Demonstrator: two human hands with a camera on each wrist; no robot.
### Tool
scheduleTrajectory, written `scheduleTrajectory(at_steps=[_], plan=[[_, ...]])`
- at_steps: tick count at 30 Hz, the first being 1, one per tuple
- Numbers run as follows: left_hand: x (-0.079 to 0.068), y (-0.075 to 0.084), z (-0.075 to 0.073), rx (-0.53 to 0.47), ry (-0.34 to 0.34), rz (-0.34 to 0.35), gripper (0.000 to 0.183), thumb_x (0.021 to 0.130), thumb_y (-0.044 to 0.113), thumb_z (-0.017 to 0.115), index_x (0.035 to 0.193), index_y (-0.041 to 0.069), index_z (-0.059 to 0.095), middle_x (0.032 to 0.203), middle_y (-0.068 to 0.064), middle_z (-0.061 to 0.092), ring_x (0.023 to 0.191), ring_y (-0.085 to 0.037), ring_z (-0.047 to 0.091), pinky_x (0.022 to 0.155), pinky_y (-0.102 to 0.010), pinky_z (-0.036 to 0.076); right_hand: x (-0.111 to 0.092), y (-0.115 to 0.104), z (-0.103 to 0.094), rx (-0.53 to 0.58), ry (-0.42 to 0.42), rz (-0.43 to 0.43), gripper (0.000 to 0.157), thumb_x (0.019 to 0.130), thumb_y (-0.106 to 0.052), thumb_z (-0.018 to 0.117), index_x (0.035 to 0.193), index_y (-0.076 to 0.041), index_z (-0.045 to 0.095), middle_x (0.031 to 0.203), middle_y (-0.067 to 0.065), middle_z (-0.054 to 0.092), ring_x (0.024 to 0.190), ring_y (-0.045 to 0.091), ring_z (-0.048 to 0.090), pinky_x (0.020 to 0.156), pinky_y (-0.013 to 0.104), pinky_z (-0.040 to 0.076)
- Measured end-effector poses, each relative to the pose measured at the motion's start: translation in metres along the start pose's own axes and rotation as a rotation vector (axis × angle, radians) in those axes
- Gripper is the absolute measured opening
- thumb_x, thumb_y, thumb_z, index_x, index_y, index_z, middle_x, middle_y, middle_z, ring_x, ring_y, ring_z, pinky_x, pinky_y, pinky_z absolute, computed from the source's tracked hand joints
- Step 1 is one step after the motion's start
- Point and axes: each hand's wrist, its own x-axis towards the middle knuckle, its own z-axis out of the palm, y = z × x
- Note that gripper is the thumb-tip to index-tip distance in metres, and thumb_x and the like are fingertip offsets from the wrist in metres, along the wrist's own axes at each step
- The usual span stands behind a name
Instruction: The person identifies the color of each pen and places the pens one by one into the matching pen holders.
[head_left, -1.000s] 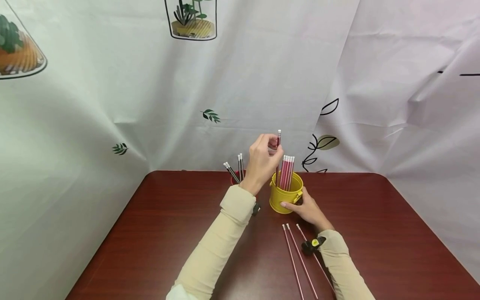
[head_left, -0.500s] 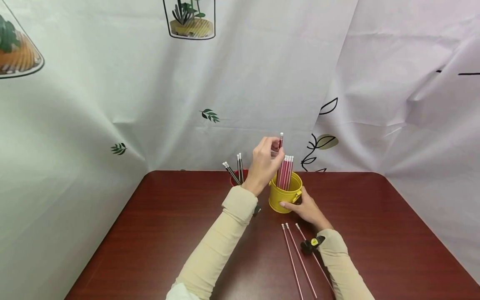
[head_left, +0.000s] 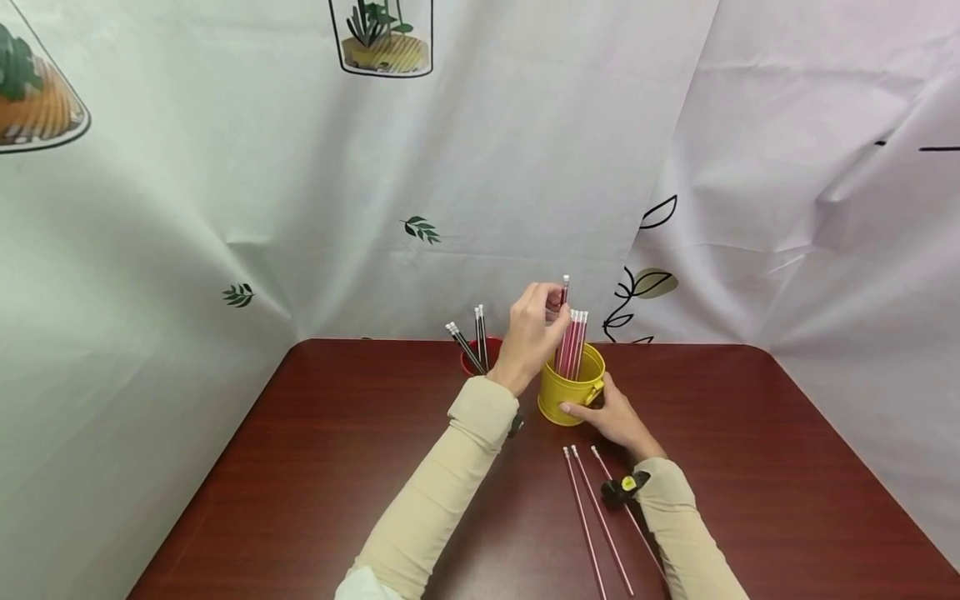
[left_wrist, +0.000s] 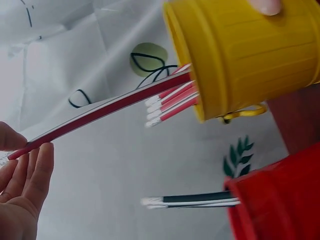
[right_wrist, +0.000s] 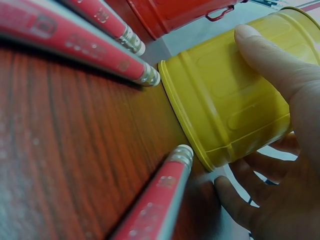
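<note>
My left hand [head_left: 528, 337] pinches a red-and-white striped pencil [left_wrist: 105, 114] near its eraser end, between thumb and fingertips. The pencil's other end is inside the yellow bucket [head_left: 561, 400], beside several more red pencils [head_left: 576, 342] standing eraser-up. On the bucket's right side, my right hand [head_left: 618, 421] grips the wall, the thumb across the front and the fingers curled round the far side, as the right wrist view shows. Three red pencils [head_left: 600, 525] lie on the table in front of the bucket, one partly hidden by the right wrist.
A red bucket [head_left: 491, 350] holding several black-and-white pencils [head_left: 480, 337] stands left of the yellow one, partly covered by my left hand. The dark red-brown table [head_left: 337, 458] ends at a printed white cloth [head_left: 510, 167] behind it.
My left hand has come down and slightly right, lowering the pinched pencil deeper into the yellow bucket. My right hand keeps its grip, and the bucket stays in place.
</note>
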Motion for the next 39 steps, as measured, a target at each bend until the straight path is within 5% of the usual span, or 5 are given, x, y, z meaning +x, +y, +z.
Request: scheduleTrajectory(at_steps=[25,39], plan=[[-0.054,-0.037,0.026,0.123,-0.085,-0.105,0.011,0.083,0.003,0.06,0.094,0.0,0.059,0.085,-0.007,0.056,0.075,-0.013,0.056,0.067,-0.014,0.048,0.001,0.003,0.001,-0.026,0.006,-0.01,0.085,0.065,-0.051,0.076,0.129,-0.016,0.033,0.115,0.011,0.056,0.104,0.027,0.052,0.093,0.045,0.038],[-0.072,-0.038,0.027,0.077,-0.022,-0.145,0.017,0.085,0.005,0.061,0.1,-0.002,0.058,0.089,-0.008,0.056,0.08,-0.015,0.059,0.072,-0.014,0.049,0.001,0.004,0.002,-0.033,0.001,-0.023,0.087,0.066,-0.05,0.076,0.132,-0.014,0.032,0.116,0.012,0.056,0.106,0.027,0.052,0.094,0.047,0.038]])
